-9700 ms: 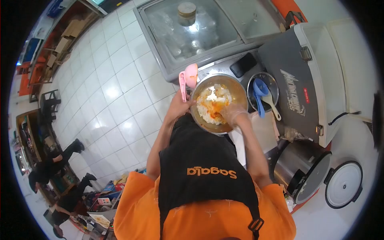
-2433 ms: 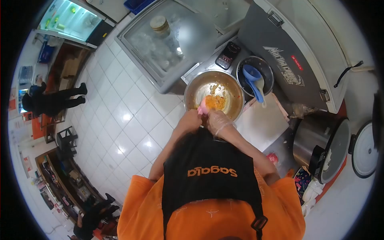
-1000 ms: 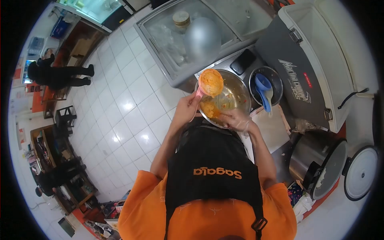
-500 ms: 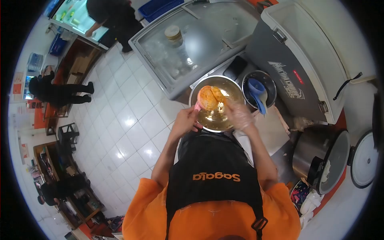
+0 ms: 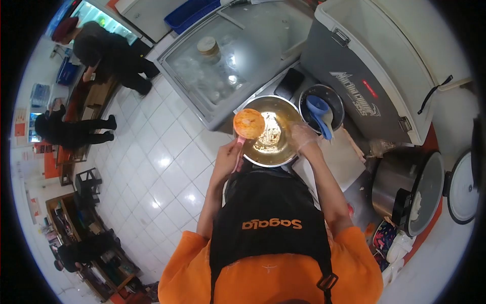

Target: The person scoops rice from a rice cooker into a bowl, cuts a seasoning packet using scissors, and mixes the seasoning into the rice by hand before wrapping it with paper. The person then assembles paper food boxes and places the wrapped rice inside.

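My left hand (image 5: 229, 160) is closed round the pink handle of a plastic scoop (image 5: 248, 123). The scoop's round cup is stained orange and hangs over the left rim of a wide metal bowl (image 5: 274, 163). Shiny, yellowish liquid covers the bowl's bottom. My right hand (image 5: 305, 138) wears a clear plastic glove and is at the bowl's right rim, its fingers pointing inward. Those fingers are blurred, so whether they hold anything cannot be made out. Just right of the bowl, a dark speckled pot (image 5: 338, 103) contains a blue ladle (image 5: 318, 105).
A glass-topped chest freezer (image 5: 202, 109) stands beyond the bowl, with a lidded jar (image 5: 207, 46). A grey cooler box (image 5: 349, 66) is at the right, near a large steel rice cooker (image 5: 392, 187). Several people in dark clothes, one person (image 5: 109, 53) nearest, are across the tiled floor.
The scoop has moved left, from over the bowl's middle to its left rim. My right hand has drawn away from the scoop toward the right rim. A person at upper left has shifted.
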Tool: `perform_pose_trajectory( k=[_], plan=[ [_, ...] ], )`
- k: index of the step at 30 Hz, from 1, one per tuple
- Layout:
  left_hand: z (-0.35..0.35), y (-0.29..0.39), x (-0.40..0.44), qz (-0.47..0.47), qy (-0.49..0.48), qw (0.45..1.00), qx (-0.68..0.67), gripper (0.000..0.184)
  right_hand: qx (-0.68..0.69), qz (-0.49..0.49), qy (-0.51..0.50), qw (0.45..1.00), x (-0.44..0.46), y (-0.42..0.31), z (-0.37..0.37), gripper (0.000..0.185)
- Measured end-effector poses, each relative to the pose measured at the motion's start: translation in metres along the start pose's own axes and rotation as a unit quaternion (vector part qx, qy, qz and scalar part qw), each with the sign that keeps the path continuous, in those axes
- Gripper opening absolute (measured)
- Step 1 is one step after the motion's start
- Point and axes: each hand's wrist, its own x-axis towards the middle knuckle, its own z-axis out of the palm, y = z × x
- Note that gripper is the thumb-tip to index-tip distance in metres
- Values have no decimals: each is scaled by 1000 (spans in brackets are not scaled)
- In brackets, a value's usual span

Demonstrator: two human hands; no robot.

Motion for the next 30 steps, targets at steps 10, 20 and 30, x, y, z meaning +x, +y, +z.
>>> perform_pose_trajectory(
  k=[10,20,30],
  plan=[
    [25,9,-15,-15,-40,999,12,29,55,-204,197,957,-17,-80,-23,61],
    [57,9,-35,22,-48,996,69,28,74,-165,141,973,-24,-92,-43,55],
    [105,-8,-28,41,-126,991,25,33,862,64,-12,502,-67,13,0,65]
  ],
)
